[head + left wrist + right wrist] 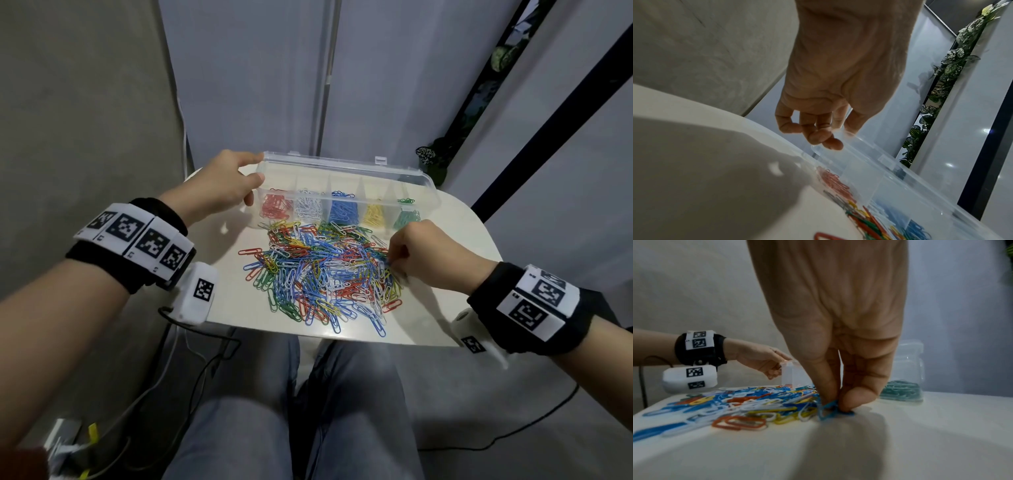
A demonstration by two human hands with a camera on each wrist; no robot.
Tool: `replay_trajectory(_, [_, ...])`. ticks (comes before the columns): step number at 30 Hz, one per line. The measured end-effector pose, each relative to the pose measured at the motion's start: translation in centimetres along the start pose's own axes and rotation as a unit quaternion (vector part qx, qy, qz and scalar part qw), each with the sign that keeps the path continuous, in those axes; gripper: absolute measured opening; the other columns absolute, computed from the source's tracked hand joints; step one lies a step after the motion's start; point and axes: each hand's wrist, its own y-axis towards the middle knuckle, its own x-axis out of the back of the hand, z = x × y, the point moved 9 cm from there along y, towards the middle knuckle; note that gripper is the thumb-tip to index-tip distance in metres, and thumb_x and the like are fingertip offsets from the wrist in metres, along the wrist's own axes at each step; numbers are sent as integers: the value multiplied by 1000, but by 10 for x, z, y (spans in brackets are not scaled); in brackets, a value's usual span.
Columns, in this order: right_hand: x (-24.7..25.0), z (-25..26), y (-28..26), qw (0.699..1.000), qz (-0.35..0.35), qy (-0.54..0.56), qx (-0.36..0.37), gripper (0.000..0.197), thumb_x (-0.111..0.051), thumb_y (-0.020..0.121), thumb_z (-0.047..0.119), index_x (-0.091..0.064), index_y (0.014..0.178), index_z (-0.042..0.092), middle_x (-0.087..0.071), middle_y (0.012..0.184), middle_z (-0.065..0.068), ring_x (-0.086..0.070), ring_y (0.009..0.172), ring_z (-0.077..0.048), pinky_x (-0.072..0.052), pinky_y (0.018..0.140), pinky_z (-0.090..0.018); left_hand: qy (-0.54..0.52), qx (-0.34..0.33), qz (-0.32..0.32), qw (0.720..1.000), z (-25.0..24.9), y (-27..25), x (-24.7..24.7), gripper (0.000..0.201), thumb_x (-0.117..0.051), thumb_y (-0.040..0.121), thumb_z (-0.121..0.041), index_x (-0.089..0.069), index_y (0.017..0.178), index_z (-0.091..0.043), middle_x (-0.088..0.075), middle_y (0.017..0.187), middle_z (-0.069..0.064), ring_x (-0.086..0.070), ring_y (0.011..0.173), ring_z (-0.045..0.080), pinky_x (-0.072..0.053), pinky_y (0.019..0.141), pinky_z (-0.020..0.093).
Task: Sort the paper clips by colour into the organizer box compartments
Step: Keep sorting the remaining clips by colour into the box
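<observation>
On the table's far edge, left hand (219, 186) grips the crosswise organizer box (346, 171); right hand (419, 251) pinches a blue clip (828, 408).

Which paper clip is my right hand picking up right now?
Start at the clear organizer box on the white table, then drop to the mixed pile before it. At its right edge, the right hand pinches a blue clip, the only one lifted.

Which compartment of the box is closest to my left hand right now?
The red-clip compartment, at the organizer box's left end, where your left hand grips the corner; white, blue, yellow and green lie further right.
</observation>
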Motion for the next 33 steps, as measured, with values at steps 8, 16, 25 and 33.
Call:
replay_trajectory(8, [-2, -12, 10, 993, 38, 110, -35, 10, -71, 72, -8, -75, 76, 0, -69, 63, -11, -50, 38, 1, -43, 46, -10, 3, -3, -1, 1000, -1, 0, 0, 48, -51, 99, -25, -40, 146, -24, -64, 65, 5, -46, 58, 16, -41, 70, 31])
replay_trajectory(16, [-6, -19, 11, 988, 65, 130, -49, 10, -70, 72, -8, -72, 69, 2, -65, 57, -10, -47, 37, -2, -43, 47, -13, -5, -7, 2, 1000, 4, 4, -2, 49, -52, 98, -25, -41, 146, -24, -64, 64, 5, -45, 57, 17, -40, 71, 32])
replay_trajectory(25, [45, -27, 24, 889, -52, 445, -97, 10, -71, 72, -15, -67, 70, -6, -62, 50, -9, -52, 42, -13, -51, 48, -19, -5, -10, 3, 1000, 5, 6, -1, 50, -52, 98, -26, -40, 146, -24, -65, 63, 4, -47, 58, 16, -42, 71, 33])
replay_trajectory(33, [72, -6, 75, 860, -143, 482, -87, 12, -69, 72, -17, -62, 67, -10, -59, 45, -9, -55, 40, -17, -55, 50, -24, 3, -7, 3, 1000, 6, 6, 0, 49, -52, 98, -28, -40, 146, -25, -66, 63, 4, -49, 61, 18, -46, 75, 34])
